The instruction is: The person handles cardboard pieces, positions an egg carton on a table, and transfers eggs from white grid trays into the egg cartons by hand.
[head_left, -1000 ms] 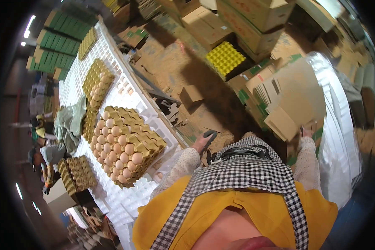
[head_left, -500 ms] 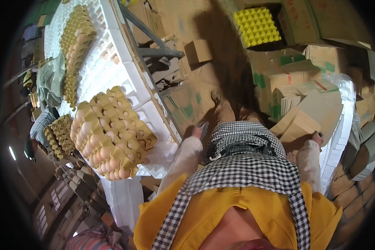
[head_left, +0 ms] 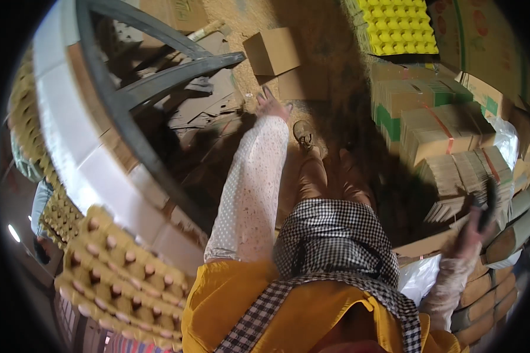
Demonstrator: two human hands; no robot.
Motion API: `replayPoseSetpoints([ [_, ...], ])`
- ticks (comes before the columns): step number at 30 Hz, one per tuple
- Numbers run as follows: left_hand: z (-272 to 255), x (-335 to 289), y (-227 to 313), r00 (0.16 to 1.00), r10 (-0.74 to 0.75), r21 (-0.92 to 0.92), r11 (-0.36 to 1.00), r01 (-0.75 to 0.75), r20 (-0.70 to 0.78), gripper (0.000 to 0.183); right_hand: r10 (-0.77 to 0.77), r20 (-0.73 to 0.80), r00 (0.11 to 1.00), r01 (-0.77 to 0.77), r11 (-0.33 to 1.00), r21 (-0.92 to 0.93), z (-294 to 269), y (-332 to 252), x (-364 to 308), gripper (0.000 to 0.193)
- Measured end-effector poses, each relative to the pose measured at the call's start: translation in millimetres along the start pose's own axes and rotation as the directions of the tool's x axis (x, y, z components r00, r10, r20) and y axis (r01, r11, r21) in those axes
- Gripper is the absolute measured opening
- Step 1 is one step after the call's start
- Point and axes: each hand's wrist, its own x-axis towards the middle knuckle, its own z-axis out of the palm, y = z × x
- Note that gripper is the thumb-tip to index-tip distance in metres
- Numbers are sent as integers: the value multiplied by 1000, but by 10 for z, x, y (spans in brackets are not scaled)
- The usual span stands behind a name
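My left hand (head_left: 271, 107) reaches out ahead with its fingers spread and nothing in it. Just beyond its fingertips, a small brown cardboard box (head_left: 272, 52) lies on the floor, apart from the hand. Off to the right, my right hand (head_left: 470, 236) is raised beside the tied bundles of flat cardboard (head_left: 465, 176). A dark, long shape (head_left: 487, 206) shows at its fingers; blur hides whether it is a held thing or covered fingers. Both forearms wear pale sleeves.
At left stands a table edge with white trays (head_left: 100, 170) above grey angled legs (head_left: 171, 76). Brown egg trays with eggs (head_left: 123, 270) are stacked at lower left. Yellow egg trays (head_left: 397, 26) stand at the far right, near large cartons (head_left: 483, 47). Clear plastic (head_left: 421, 279) lies near my right arm.
My left hand has gone from beside my thigh forward toward the small box and spread its fingers. My right hand has moved outward to the right. The view has shifted away from the egg table.
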Motion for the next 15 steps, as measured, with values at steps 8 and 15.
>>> replayPoseSetpoints([
  [8, 484, 1344, -50, 851, 463, 530, 800, -281, -247, 77, 291, 752, 592, 661, 357, -659, 4412, 1919, 416, 75],
  [15, 949, 1940, -827, 637, 451, 99, 855, -509, -624, 69, -50, 854, 518, 853, 107, -511, 5758, 3579, 553, 63],
])
